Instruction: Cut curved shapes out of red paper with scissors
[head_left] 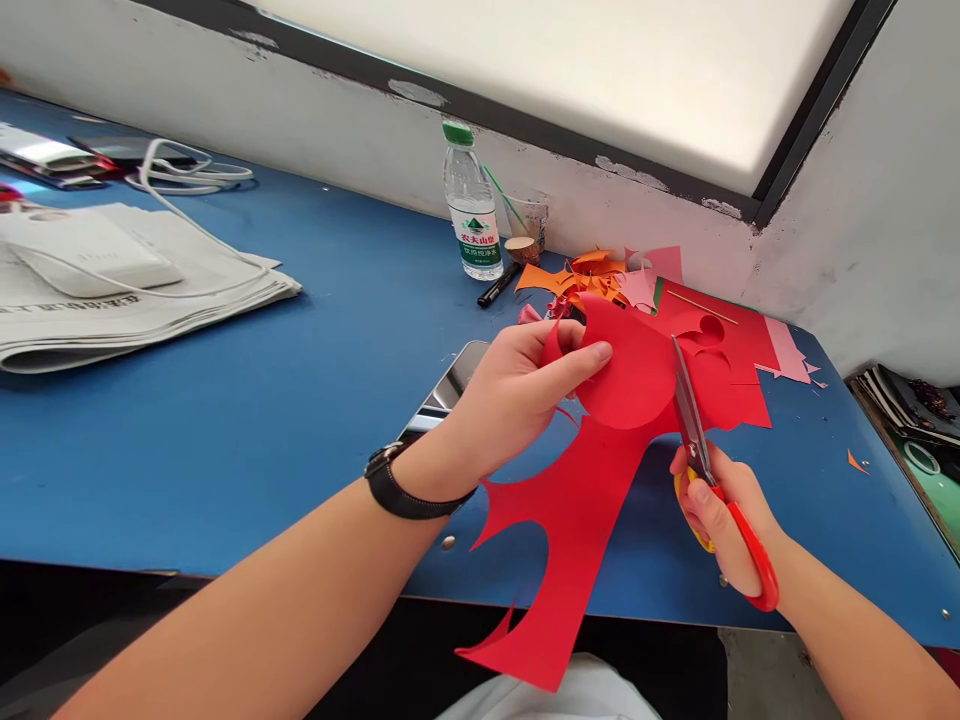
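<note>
Paper (626, 370), red and round-edged, is pinched between thumb and fingers of the left hand (517, 385), evidently to keep it steady against the scissors (690, 420). The right hand (724, 515) is clamped around the scissors' handles, apparently to bring the blades to the paper's right edge; I cannot tell whether the blades are parted. A red strip (577, 520) hangs below the left fingers, past the table's front edge; its join to the paper is unclear. The blue table (300, 420) bears a bottle (476, 225) and orange scraps (555, 280) beyond those fingers, newspaper (210, 265) well left. Behind stand a wall (315, 112) and window (600, 80).
</note>
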